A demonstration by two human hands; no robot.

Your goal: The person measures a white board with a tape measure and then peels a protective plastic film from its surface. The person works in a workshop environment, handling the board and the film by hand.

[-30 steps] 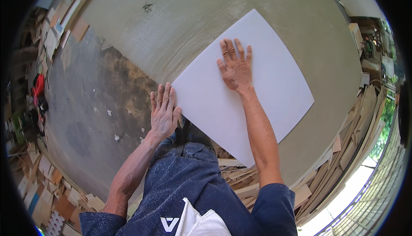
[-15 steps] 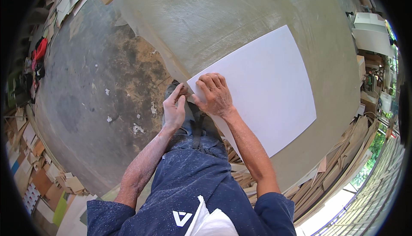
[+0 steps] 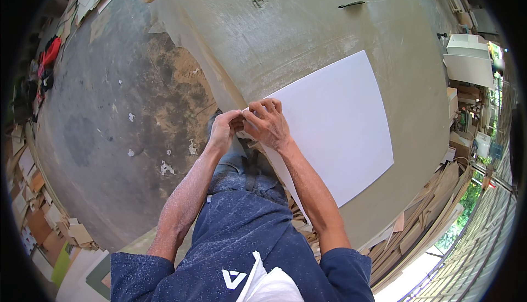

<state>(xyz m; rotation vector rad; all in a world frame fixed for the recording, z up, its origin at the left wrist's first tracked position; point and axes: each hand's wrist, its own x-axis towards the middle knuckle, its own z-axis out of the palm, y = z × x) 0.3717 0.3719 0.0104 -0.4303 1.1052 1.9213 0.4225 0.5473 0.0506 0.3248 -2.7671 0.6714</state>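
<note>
A large flat white panel (image 3: pixel 335 132) lies on the greenish-grey table, its near-left corner under my hands. My right hand (image 3: pixel 268 123) is bent over that corner, fingers curled and closed at the panel's edge. Close against it, my left hand (image 3: pixel 222 133) is at the outer side of the same corner. Its fingers are bent and pressed together, touching or almost touching the right fingertips. Whatever lies between the left fingers is hidden. Pale dust coats both forearms.
The greenish-grey table (image 3: pixel 307 33) has a worn left edge. A small dark strip-like object (image 3: pixel 351 4) lies on its far part. Stacked thin boards (image 3: pixel 422 219) stand at the lower right. Board offcuts (image 3: pixel 41 222) lie at the far left, beyond the stained floor (image 3: pixel 104 137).
My left hand has moved up and right to the panel's corner, its fingers closing. My right hand has drawn in toward it and curled its fingers. The view has shifted slightly.
</note>
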